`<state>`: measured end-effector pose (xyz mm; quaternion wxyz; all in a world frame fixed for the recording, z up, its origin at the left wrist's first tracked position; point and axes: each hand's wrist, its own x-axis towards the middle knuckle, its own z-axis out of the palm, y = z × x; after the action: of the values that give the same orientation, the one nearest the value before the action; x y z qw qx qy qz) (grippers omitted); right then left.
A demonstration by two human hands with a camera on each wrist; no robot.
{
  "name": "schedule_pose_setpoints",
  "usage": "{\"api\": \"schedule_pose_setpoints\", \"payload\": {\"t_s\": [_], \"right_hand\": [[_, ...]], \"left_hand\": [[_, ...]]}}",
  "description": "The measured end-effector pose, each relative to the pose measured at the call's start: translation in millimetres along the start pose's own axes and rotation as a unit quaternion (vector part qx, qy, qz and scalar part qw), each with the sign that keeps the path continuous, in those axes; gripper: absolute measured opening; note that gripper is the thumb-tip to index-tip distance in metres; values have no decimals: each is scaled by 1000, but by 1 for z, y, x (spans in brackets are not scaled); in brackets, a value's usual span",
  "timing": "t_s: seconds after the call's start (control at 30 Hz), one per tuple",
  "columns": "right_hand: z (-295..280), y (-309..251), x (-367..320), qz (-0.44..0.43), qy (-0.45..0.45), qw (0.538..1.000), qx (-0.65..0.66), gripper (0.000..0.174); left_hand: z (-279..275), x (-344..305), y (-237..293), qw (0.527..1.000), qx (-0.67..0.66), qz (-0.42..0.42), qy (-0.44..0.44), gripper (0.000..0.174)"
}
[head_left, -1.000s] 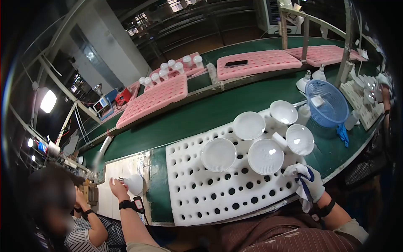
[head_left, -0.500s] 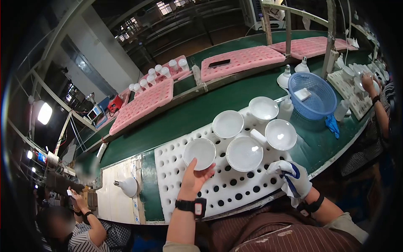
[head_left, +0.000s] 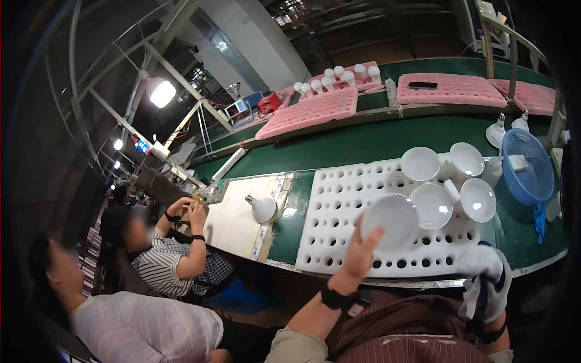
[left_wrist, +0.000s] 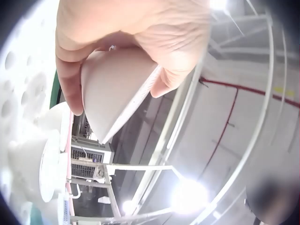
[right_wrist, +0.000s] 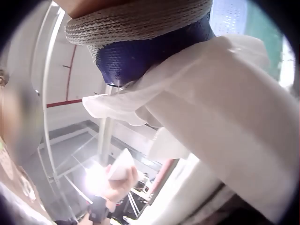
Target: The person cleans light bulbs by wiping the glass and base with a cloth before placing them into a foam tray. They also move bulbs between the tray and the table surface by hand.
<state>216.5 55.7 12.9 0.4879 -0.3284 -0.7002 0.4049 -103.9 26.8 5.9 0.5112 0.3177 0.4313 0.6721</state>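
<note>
My bare left hand (head_left: 358, 254) grips a white reflector bulb (head_left: 392, 222) over the foam board, its ribbed lens facing the head camera. In the left wrist view, thumb and fingers wrap the cone-shaped body of this bulb (left_wrist: 115, 89). A white glove with blue patches covers my right hand (head_left: 489, 269), near the board's front right corner. That hand holds a white cloth (right_wrist: 220, 103), which hangs down in folds. More reflector bulbs (head_left: 431, 207) stand lens-up in the holed white foam board (head_left: 333, 233), and a white cylindrical piece (head_left: 451, 191) is among them.
Left of the foam, a reflector bulb (head_left: 263, 210) lies on a pale board (head_left: 233, 227). A blue basket (head_left: 526, 169) and a white bottle (head_left: 494, 172) are at the right. Pink foam trays (head_left: 315, 112) line the back. Two people (head_left: 145, 327) sit at the left.
My left hand has gone from the bulb on the pale board to the leftmost bulb on the foam, now gripped and raised. The head view has swung left; the right hand still holds the cloth.
</note>
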Motion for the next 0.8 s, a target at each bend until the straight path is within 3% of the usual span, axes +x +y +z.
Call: {"api": "schedule_pose_setpoints", "payload": {"t_s": [0.1,0.17,0.2,0.23,0.27,0.37,0.43,0.47,0.5,0.53,0.6,0.63,0.7,0.77,0.8], "right_hand": [[13,-29,13,-151,-65,980,-112,57],[40,-72,32,-166,-153,906,-358,58],[50,-55,29,-177,-120,920,-329,54],[51,-49,26,-181,-123,918,-331,54],[53,-45,26,-172,-98,933,-301,53],[54,-59,19,-156,-20,963,-217,41],[38,-31,8,-78,2,995,-68,36],[46,-19,3,-70,76,994,44,33],[37,-17,10,-30,18,994,106,32],[27,-15,17,17,-35,986,163,31],[29,-17,20,151,-14,933,327,20],[37,-8,18,260,51,843,468,19],[48,28,-2,211,65,902,370,26],[48,35,-4,215,23,901,375,28],[44,36,-4,215,-5,902,374,29]], "left_hand": [[36,-27,-14,979,152,99,-96,57],[55,-34,-35,947,217,149,-183,56],[61,-38,-35,947,216,153,-182,56],[69,-42,-34,976,81,63,-193,56],[71,-43,-32,977,-55,-25,-203,56],[67,-49,-35,965,-43,-22,-260,57],[64,-54,-35,958,-31,-46,-281,59],[65,-55,-33,943,-66,-76,-316,59],[65,-56,-31,926,-100,-105,-350,59],[63,-56,-32,926,-100,-98,-351,59],[58,-56,-43,871,-238,-191,-384,58],[56,-56,-45,835,-301,-236,-396,58],[54,-50,-49,876,-251,-198,-362,57],[56,-43,-69,802,-417,-228,-363,57],[56,-42,-67,746,-491,-292,-343,58]]}}
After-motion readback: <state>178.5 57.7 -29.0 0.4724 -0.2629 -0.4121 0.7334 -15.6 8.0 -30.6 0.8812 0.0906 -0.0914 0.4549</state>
